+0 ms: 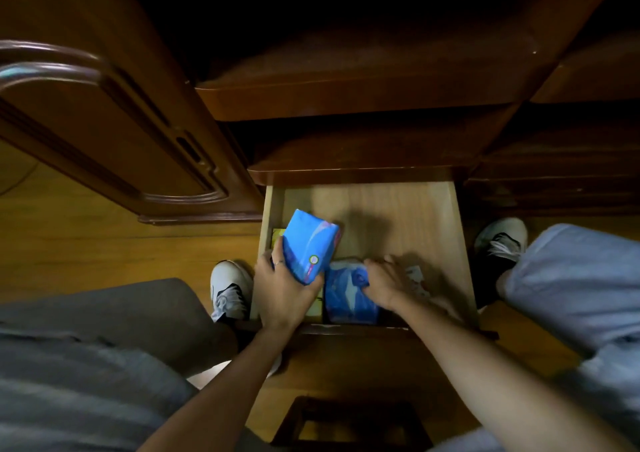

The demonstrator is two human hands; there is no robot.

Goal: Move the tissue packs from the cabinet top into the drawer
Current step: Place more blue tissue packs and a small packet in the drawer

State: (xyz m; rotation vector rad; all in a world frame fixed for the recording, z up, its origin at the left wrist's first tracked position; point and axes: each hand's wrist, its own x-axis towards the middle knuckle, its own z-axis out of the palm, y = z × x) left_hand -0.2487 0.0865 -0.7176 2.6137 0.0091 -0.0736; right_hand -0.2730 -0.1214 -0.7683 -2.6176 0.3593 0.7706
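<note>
The drawer (398, 209) is pulled open below me, its pale wood floor showing at the back. My left hand (284, 292) grips a blue tissue pack (310, 245) by its near end and holds it tilted over the drawer's left side. A second blue tissue pack (346, 295) lies in the drawer's front part. My right hand (388, 283) rests on its right end with the fingers curled over it. The cabinet top (346, 95) above the drawer is dark and shows no packs.
A yellow item (278, 238) lies in the drawer's left corner under the held pack. White paper (415, 275) peeks out by my right hand. An open cabinet door (104, 122) stands at left. My knees and white shoes (230, 289) flank the drawer on the wood floor.
</note>
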